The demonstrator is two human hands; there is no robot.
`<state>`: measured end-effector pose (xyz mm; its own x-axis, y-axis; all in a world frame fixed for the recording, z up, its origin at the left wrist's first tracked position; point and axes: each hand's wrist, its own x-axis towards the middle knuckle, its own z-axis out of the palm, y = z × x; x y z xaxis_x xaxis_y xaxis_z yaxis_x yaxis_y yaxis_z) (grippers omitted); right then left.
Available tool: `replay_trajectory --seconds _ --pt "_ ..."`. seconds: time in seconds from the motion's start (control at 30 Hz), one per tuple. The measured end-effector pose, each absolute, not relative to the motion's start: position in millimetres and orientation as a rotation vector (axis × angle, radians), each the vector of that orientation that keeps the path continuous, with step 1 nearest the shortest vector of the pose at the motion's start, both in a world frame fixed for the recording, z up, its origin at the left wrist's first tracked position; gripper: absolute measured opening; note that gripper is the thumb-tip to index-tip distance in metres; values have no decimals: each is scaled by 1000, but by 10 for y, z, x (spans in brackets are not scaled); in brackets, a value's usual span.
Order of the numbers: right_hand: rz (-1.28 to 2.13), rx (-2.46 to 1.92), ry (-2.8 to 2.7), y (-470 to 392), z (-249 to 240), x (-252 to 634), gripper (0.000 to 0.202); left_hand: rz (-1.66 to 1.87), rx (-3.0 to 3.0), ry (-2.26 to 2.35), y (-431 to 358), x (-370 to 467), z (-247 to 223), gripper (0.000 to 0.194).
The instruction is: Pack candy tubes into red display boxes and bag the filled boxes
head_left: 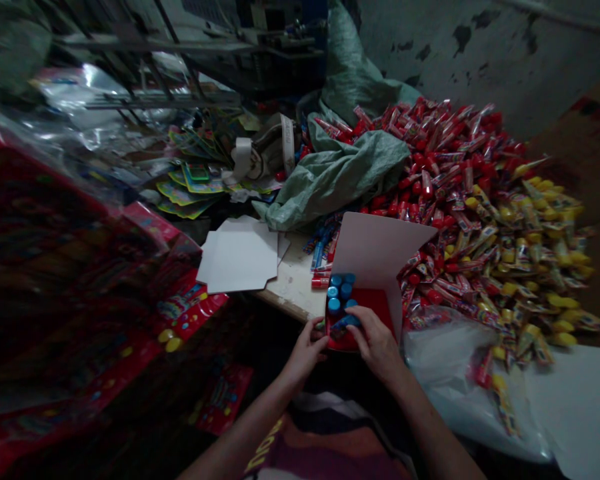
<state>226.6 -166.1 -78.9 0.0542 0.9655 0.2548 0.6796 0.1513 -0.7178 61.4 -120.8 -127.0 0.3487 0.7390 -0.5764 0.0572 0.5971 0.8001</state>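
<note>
A small box (385, 303) with a red inside stands before me, its white lid (380, 243) raised at the back. Several blue-capped tubes (333, 293) stand upright in its left part. My left hand (307, 350) pinches the front left corner of the box; a bit of green shows by its fingertips, too small to name. Over the front of the box, my right hand (379, 341) has its thumb and fingers closed on a blue tube (346, 323), which lies tilted. The tube's far end is partly hidden in the dim light.
A big heap of red-capped tubes (440, 160) and yellow-capped tubes (535, 233) lies to the right. White cardboard sheets (240, 257) sit at left on the table (295, 280). Behind is a green woven sack (340, 177). Red printed packages (80, 300) fill the left side.
</note>
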Motion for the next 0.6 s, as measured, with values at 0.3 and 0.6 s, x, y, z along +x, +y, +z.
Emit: replay_trajectory --seconds 0.3,0.6 --pt "515 -1601 -1807 -1625 -671 2252 29 664 767 1121 -1073 734 -1319 51" --pt "531 -1700 -1959 -1559 -831 2136 31 656 785 1103 -1084 700 -1419 51"
